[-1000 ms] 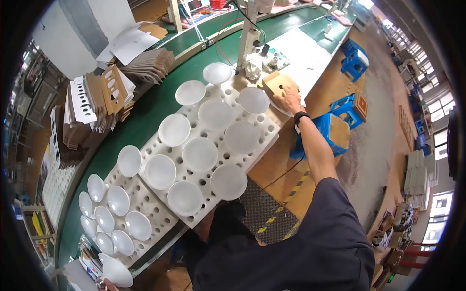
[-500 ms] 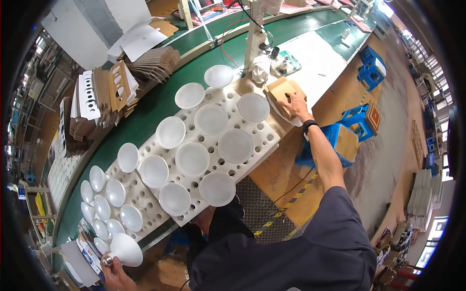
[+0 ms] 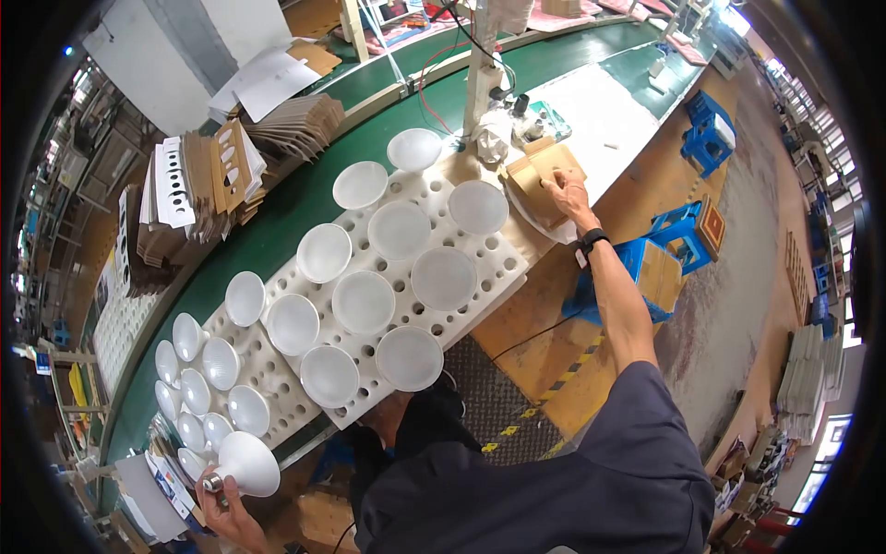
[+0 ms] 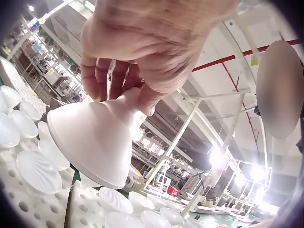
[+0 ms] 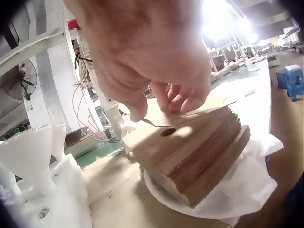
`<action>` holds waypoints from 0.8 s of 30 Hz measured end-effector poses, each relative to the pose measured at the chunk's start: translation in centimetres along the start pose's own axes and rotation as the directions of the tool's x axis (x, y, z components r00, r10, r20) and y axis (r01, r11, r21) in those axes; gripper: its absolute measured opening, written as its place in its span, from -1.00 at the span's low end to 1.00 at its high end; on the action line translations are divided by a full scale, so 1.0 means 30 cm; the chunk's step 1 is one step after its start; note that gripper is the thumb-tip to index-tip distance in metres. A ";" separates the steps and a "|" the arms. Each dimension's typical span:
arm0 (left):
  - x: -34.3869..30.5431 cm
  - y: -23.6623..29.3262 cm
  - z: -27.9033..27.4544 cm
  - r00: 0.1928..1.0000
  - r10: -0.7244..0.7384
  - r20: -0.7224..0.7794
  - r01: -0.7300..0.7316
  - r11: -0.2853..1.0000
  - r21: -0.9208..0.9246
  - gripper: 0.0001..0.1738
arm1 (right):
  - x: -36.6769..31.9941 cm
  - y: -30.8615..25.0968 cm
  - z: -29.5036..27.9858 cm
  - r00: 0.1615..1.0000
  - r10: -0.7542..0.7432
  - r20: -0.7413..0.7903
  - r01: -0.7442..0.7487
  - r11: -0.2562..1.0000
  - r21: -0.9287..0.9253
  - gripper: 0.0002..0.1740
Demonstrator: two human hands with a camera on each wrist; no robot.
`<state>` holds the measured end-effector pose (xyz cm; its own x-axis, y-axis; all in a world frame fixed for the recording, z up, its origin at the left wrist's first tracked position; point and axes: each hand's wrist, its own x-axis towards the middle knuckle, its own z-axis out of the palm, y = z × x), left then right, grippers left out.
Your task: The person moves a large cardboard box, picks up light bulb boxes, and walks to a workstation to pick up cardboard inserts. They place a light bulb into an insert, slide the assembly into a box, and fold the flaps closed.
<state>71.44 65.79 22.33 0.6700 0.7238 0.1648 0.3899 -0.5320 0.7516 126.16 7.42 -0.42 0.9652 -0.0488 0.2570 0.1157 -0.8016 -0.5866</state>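
Note:
Low on the left in the head view, my left hand holds a white reflector bulb by its neck, close to the metal screw base. In the left wrist view the fingers and thumb close round the neck, and the wide face of the bulb tilts down. At the far end of the table my right hand is over a stack of brown cardboard pieces. Its thumb and fingertips pinch the top cardboard piece, whose edge bows up beside a round hole.
Several reflector bulbs stand face up in white foam boards with holes. Cardboard and white inserts are stacked across the green conveyor. A metal post rises behind the stack; blue stools stand at the right.
My left hand has come into view with the bulb and moved slightly up and right. The right hand has shifted from lying over the cardboard stack to pinching its top piece.

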 end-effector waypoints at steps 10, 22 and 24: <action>-0.007 0.220 0.170 0.961 0.248 0.122 -0.265 0.951 0.162 -0.60 | -0.602 -1.284 -0.376 0.574 -0.797 0.186 0.566 0.550 0.614 -0.47; 0.064 -0.156 -0.072 0.928 0.340 0.154 -0.363 0.916 0.170 -0.54 | -1.180 -2.019 0.013 0.178 -0.939 0.294 0.607 0.340 0.718 -0.44; 0.109 -0.290 -0.145 0.920 0.380 0.099 -0.390 0.913 0.115 -0.52 | -1.225 -2.116 0.099 0.081 -0.953 0.291 0.519 0.290 0.804 -0.52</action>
<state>67.48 74.69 19.12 0.8272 0.4196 0.3738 0.1676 -0.8192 0.5485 84.06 61.88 25.09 0.0360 0.9337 0.3563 0.7234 0.2217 -0.6539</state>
